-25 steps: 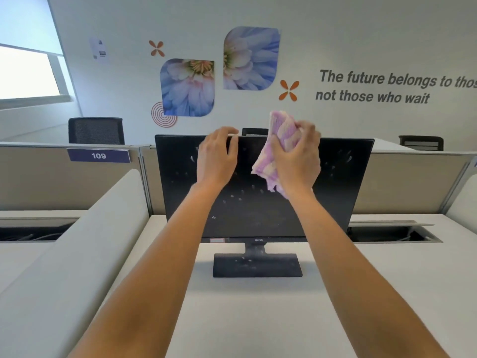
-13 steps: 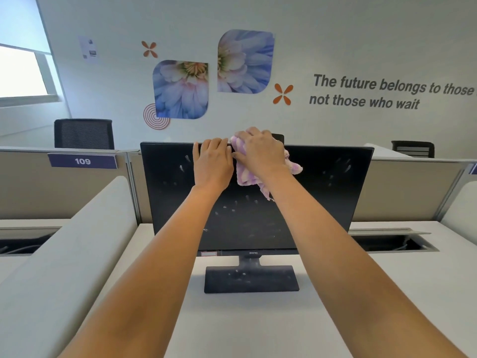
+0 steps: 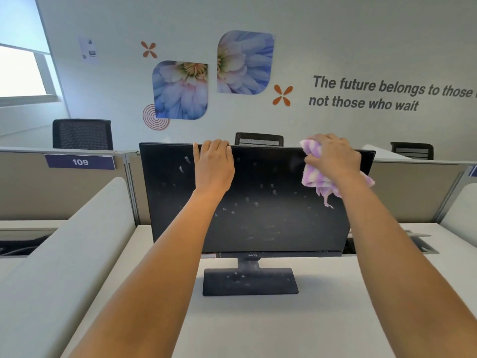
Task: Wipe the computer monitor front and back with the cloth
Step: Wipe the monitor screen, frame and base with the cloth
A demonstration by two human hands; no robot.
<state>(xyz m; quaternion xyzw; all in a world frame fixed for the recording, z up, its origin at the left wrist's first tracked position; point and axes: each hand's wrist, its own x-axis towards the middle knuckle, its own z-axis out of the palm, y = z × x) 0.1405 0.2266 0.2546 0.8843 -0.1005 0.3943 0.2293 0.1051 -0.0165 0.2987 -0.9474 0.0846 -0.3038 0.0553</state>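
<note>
A black monitor [image 3: 260, 215] stands on its flat base [image 3: 249, 281] on the white desk, its dark screen dotted with pale spots and smears. My left hand [image 3: 213, 165] grips the monitor's top edge near the middle, fingers curled over the back. My right hand [image 3: 333, 157] clutches a bunched purple and white cloth [image 3: 316, 177] against the upper right part of the screen, close to the top edge. A tail of cloth hangs below my wrist.
The white desk [image 3: 296, 326] spreads in front of the base. Beige partitions [image 3: 64, 192] with a "109" label stand behind and to the left. A padded divider [image 3: 64, 254] runs along the left. Cable slots open behind the monitor. Black chairs stand beyond.
My right hand has carried the cloth from beside my left hand rightward along the top of the screen. My left hand keeps its hold on the top edge.
</note>
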